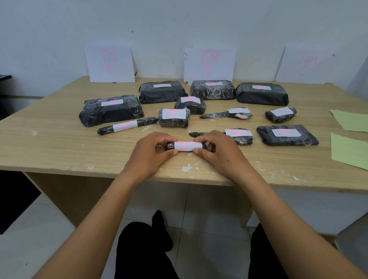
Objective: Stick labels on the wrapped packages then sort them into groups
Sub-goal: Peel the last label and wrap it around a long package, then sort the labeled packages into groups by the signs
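Observation:
A small black wrapped roll (187, 146) with a white label marked in pink lies near the table's front edge. My left hand (152, 153) grips its left end and my right hand (219, 154) grips its right end, thumbs and fingers pressed on the label. Behind it lie several black wrapped packages, each with a white label: a large one (110, 110) at left, a long thin one (126, 126), a short roll (174, 117), flat ones (287, 135) at right, and three big ones (262, 93) along the back.
Three white paper signs lettered in pink lean on the wall: left (110, 63), middle (209, 63), right (304, 64). Two pale green sheets (353, 152) lie at the table's right edge. The wooden table (72, 155) ends just below my hands.

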